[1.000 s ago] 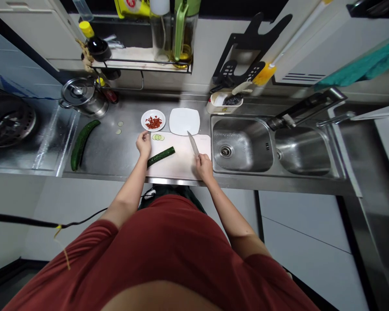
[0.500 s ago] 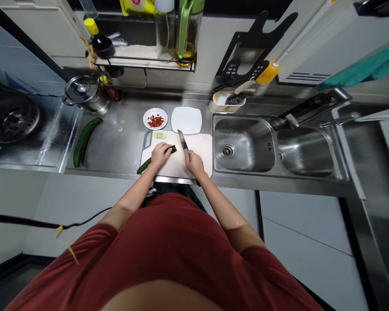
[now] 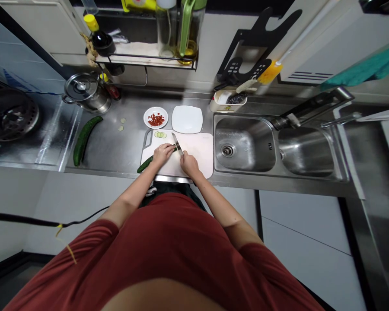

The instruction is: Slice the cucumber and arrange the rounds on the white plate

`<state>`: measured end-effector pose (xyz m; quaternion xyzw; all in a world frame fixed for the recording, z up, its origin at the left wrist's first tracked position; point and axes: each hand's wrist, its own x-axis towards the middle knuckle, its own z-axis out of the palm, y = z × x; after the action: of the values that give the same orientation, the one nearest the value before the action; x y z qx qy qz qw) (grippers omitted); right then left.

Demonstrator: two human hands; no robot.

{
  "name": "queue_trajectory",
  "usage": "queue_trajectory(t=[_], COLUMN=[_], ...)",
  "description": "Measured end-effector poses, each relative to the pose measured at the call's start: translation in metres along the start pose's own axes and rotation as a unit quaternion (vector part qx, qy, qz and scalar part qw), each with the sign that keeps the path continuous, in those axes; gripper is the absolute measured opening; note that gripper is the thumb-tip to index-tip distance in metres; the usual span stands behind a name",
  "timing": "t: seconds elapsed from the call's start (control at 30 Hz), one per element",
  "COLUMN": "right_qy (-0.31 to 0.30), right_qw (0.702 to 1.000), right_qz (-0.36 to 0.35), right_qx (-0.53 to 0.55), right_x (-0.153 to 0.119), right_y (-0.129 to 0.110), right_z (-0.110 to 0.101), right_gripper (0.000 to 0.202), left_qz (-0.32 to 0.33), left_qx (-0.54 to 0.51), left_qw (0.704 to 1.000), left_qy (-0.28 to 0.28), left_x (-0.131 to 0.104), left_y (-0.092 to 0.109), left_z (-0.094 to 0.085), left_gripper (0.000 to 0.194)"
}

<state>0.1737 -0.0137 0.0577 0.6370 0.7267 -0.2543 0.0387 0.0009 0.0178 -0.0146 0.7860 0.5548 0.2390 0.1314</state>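
On the white cutting board (image 3: pixel 201 151), my left hand (image 3: pixel 163 153) is closed on a dark green cucumber (image 3: pixel 145 164), whose lower left part shows beside the wrist. My right hand (image 3: pixel 188 164) grips a knife (image 3: pixel 177 144); its blade lies across the cucumber's right end, close to my left fingertips. A few pale cucumber slices (image 3: pixel 160 134) lie at the board's upper left, near its handle slot. Behind the board stand a small white plate (image 3: pixel 146 117) with chopped red pieces and a bare white square plate (image 3: pixel 187 119).
A whole cucumber (image 3: pixel 84 140) and two thin slices (image 3: pixel 121 128) lie left on the steel counter (image 3: pixel 116 151). Behind them is a lidded pot (image 3: pixel 87 93). A double sink (image 3: pixel 246 144) adjoins the board's right. A bottle rack (image 3: pixel 139 60) overhangs the back.
My right hand has moved a little left with the knife, whose blade has come from beside the cucumber's right end onto it. My left hand has shifted slightly right.
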Motion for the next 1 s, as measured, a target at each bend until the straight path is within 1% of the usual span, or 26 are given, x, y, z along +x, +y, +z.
queue_trajectory(t=[0.3, 0.57, 0.83, 1.0], right_qy=[-0.012, -0.028, -0.065, -0.074], right_qw=[1.000, 1.000, 0.998, 0.997], right_qz=[0.004, 0.007, 0.019, 0.022], right_qx=[-0.008, -0.008, -0.014, -0.022], right_x=[0.002, 0.001, -0.015, -0.026], right_y=[-0.003, -0.005, -0.001, 0.002], right_z=[0.003, 0.002, 0.003, 0.004], right_gripper=[0.027, 0.026, 0.029, 0.028], left_qz=[0.011, 0.007, 0.009, 0.005], left_qx=[0.008, 0.000, -0.005, -0.013], left_qw=[1.000, 1.000, 1.000, 1.000], left_qy=[0.004, 0.005, 0.001, -0.011], left_x=[0.000, 0.001, 0.003, 0.004], left_y=[0.000, 0.001, 0.001, 0.000], left_z=[-0.001, 0.000, -0.001, -0.001], left_gripper=[0.031, 0.031, 0.030, 0.030])
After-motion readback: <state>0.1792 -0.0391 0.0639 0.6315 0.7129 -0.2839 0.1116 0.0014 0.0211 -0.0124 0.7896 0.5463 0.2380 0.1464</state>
